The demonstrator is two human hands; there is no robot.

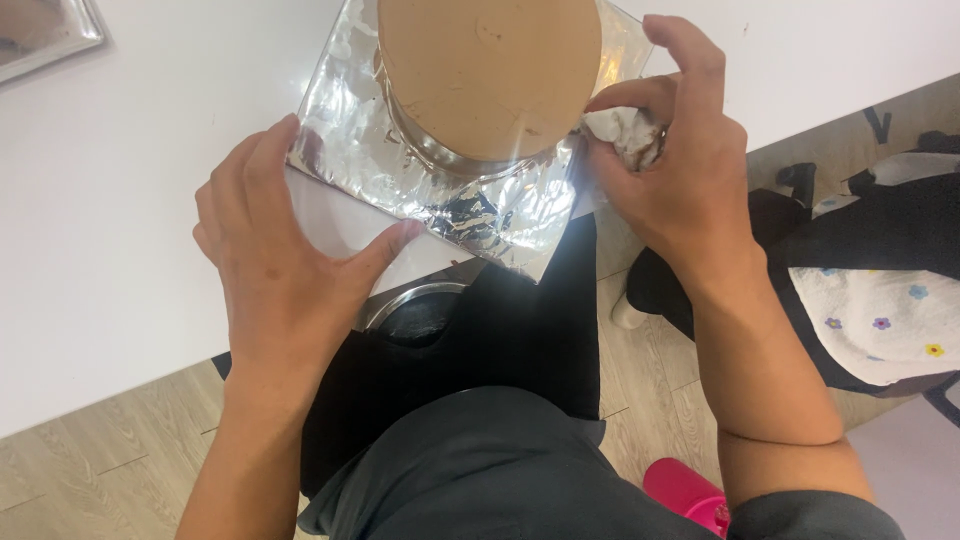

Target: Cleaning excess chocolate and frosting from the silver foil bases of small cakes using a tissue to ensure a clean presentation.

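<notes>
1. Cake point(490, 70), round and coated smooth in light brown cream, stands on a silver foil-covered board point(350, 150) at the near edge of the white desk point(120, 200); a thin metal ring shows around its lower edge.
2. At the far left, the corner of a metal tray point(40, 35) lies on the desk, well apart from the board.
3. Left hand point(280, 260) lies flat, fingers spread, on the left corner of the board, with the thumb stretched along its near edge.
4. Below the board's near edge, a round metal rim point(415, 300) shows just past the desk edge, against the person's dark apron.
5. Right hand point(675, 170) is at the cake's right side, its thumb and fingers pinched on a crumpled white tissue point(625, 130) that touches the cake's lower side.
6. Beyond the right arm, over the wooden floor point(110, 450), a white cloth with small flowers point(880, 320) lies on something dark.
7. A pink object point(685, 490) sits on the floor, low beside the right forearm.
</notes>
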